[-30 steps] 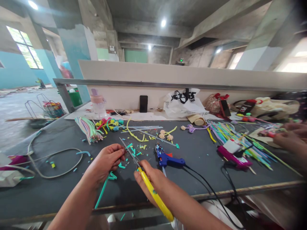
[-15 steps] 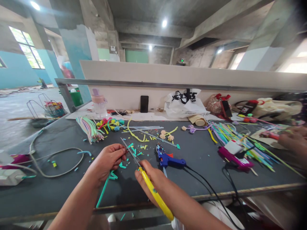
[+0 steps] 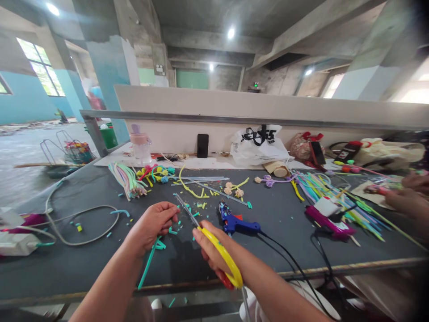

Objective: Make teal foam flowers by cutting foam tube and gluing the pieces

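My left hand [image 3: 157,223] is closed in a pinch over the table, and a small bit of teal strip appears at its fingertips. Below that hand, a longer teal strip [image 3: 149,264] runs down toward the table's front edge; its upper end is hidden at the hand. Yellow-handled scissors [image 3: 219,246] are gripped in my right hand [image 3: 214,250], their blades pointing up and left beside the left fingertips. Small teal and yellow cut pieces [image 3: 202,205] lie scattered beyond the blades. Just right of the scissors rests a blue glue gun [image 3: 239,223] with its cord trailing off.
A bundle of pastel strips [image 3: 125,179] and yellow stems lie at the back left. On the right are a purple glue gun [image 3: 330,223], many coloured strips and another person's hands [image 3: 405,194]. A phone [image 3: 203,146], bottle [image 3: 140,147] and white bag [image 3: 256,145] stand behind.
My right hand has drawn the scissors slightly right, so the blades are farther from the left fingertips. The left hand stays pinched in nearly the same place. The view has shifted a little.
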{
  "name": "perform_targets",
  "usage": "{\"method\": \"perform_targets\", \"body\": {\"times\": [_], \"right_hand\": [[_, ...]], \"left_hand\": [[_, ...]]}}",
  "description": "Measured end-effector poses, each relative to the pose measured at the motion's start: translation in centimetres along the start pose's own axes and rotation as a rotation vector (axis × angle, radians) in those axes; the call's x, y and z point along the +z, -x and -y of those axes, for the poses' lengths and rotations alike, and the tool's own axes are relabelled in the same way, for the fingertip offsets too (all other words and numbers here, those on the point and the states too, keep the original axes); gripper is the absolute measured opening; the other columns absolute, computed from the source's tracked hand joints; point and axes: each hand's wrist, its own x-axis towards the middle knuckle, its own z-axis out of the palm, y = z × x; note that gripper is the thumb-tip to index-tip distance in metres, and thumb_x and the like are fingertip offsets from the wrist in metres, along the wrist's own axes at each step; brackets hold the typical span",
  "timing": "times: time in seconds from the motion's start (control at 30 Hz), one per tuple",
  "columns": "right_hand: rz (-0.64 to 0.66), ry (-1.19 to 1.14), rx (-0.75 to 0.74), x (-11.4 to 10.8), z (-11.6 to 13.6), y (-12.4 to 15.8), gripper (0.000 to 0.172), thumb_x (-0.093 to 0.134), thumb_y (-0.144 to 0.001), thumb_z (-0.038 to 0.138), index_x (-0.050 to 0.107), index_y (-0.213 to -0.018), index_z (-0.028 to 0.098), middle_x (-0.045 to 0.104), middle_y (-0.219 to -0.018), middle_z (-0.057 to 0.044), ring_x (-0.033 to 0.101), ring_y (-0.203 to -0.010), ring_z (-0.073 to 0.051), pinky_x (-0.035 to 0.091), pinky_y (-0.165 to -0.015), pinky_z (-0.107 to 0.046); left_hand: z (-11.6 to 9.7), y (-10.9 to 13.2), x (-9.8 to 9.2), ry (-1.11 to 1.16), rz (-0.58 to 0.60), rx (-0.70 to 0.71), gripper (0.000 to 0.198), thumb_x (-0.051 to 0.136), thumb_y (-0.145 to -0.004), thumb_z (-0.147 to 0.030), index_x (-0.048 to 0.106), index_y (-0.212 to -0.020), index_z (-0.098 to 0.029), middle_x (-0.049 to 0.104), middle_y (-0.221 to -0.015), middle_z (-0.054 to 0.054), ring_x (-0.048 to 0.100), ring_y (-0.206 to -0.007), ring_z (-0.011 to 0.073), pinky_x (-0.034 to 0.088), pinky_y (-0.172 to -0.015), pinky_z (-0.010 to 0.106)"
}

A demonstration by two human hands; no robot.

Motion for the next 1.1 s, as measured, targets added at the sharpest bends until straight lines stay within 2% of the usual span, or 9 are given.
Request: {"method": "perform_targets", "body": {"times": [0.1, 0.2, 0.33, 0.53, 0.7, 0.93, 1.1], "right_hand": [[0.082, 0.003, 0.034, -0.50, 0.44, 0.47, 0.029, 0.028, -0.091, 0.050, 0.040, -0.087, 0.024, 0.037, -0.049, 0.011, 0.032, -0.028, -0.005, 0.027, -0.030, -0.014], [0.121, 0.067, 0.011, -0.55, 0.45, 0.56, 0.029, 0.028, -0.091, 0.050, 0.041, -0.092, 0.024, 0.041, -0.051, 0.010, 0.036, -0.027, -0.005, 0.029, -0.028, -0.014], [0.089, 0.124, -0.022, -0.16, 0.18, 0.34, 0.025, 0.033, -0.091, 0.047, 0.042, -0.097, 0.025, 0.049, -0.059, 0.007, 0.037, -0.028, -0.005, 0.026, -0.030, -0.015], [0.001, 0.247, -0.167, -0.02, -0.06, 0.27, 0.018, 0.039, -0.089, 0.039, 0.045, -0.086, 0.022, 0.043, -0.055, 0.007, 0.039, -0.040, -0.007, 0.030, -0.043, -0.019], [-0.046, 0.201, -0.123, 0.04, -0.14, 0.40, 0.023, 0.033, -0.091, 0.043, 0.044, -0.087, 0.023, 0.046, -0.056, 0.006, 0.041, -0.041, -0.008, 0.029, -0.042, -0.020], [0.011, 0.146, -0.059, 0.03, 0.28, 0.69, 0.027, 0.031, -0.091, 0.048, 0.044, -0.101, 0.026, 0.052, -0.063, 0.005, 0.040, -0.037, -0.007, 0.028, -0.040, -0.019], [0.043, 0.265, -0.091, -0.04, 0.21, 0.81, 0.024, 0.035, -0.090, 0.045, 0.044, -0.103, 0.026, 0.051, -0.062, 0.004, 0.044, -0.046, -0.010, 0.028, -0.046, -0.021]], "left_hand": [[-0.16, 0.36, -0.20, 0.026, -0.008, 0.032, 0.030, 0.068, -0.067, -0.040, 0.053, -0.071, -0.014, 0.053, -0.059, -0.004, 0.029, -0.037, 0.0001, 0.017, -0.033, 0.012], [-0.37, 0.53, -0.06, 0.038, -0.005, 0.054, 0.028, 0.067, -0.068, -0.039, 0.052, -0.070, -0.015, 0.051, -0.059, -0.004, 0.029, -0.038, 0.0002, 0.017, -0.034, 0.012], [-0.58, 0.48, 0.33, 0.025, 0.043, 0.069, 0.027, 0.065, -0.069, -0.038, 0.050, -0.068, -0.015, 0.048, -0.056, -0.006, 0.028, -0.037, 0.0002, 0.016, -0.034, 0.012], [-0.58, 0.64, 0.27, 0.016, 0.044, 0.040, 0.029, 0.068, -0.067, -0.039, 0.052, -0.067, -0.014, 0.051, -0.056, -0.005, 0.031, -0.037, 0.0002, 0.018, -0.033, 0.012], [-0.48, 1.00, -0.14, 0.035, 0.034, 0.014, 0.032, 0.070, -0.066, -0.040, 0.052, -0.070, -0.014, 0.053, -0.056, -0.004, 0.029, -0.035, -0.0003, 0.017, -0.032, 0.012], [-0.20, 0.81, -0.55, 0.043, -0.005, 0.043, 0.029, 0.071, -0.067, -0.037, 0.053, -0.073, -0.015, 0.054, -0.056, -0.004, 0.031, -0.035, -0.0001, 0.017, -0.032, 0.012], [-0.33, 0.96, -0.41, 0.030, -0.013, 0.054, 0.028, 0.069, -0.068, -0.038, 0.054, -0.074, -0.015, 0.052, -0.057, -0.005, 0.031, -0.036, -0.0002, 0.018, -0.033, 0.011]]}}
